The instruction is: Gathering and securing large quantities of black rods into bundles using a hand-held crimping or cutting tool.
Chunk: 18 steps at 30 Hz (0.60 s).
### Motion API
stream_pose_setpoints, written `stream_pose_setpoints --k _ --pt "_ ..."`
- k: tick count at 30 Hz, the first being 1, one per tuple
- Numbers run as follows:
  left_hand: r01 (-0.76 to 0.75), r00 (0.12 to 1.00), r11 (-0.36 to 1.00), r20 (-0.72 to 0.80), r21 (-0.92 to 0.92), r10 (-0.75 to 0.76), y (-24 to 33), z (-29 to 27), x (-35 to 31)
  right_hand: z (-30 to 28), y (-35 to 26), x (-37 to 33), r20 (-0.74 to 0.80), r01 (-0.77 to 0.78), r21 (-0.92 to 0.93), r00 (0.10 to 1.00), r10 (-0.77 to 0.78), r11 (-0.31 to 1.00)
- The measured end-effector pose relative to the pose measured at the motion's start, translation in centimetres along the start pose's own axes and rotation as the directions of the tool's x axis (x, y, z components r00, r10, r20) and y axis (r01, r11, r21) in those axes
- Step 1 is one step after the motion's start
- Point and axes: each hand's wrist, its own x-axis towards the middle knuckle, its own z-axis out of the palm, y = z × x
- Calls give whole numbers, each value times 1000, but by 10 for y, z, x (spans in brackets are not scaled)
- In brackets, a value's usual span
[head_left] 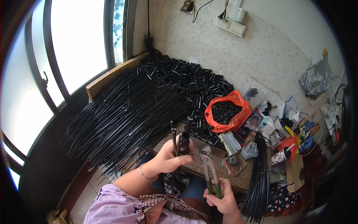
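My left hand is closed around a short black cylindrical part and several thin black rods that stand up out of the grip. From beside the thumb a thin wire points right, toward the jaws of a pair of pliers. My right hand grips these pliers by their green handles, jaws upward. Whether the jaws touch the wire, I cannot tell. Both hands are over the near edge of the speckled worktable, where a small ribbed round piece lies to the right.
Long black rods lie heaped at the left, with short black tubes piled behind. An orange bag of small black parts, a phone and assorted clutter occupy the right. A rod bundle hangs off the table's right edge.
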Motion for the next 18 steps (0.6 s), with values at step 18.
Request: stream_pose_setpoints --k 18 --pt "16 997 823 -69 567 29 -11 -7 -11 15 -46 0 401 337 -916 756 -517 -218"
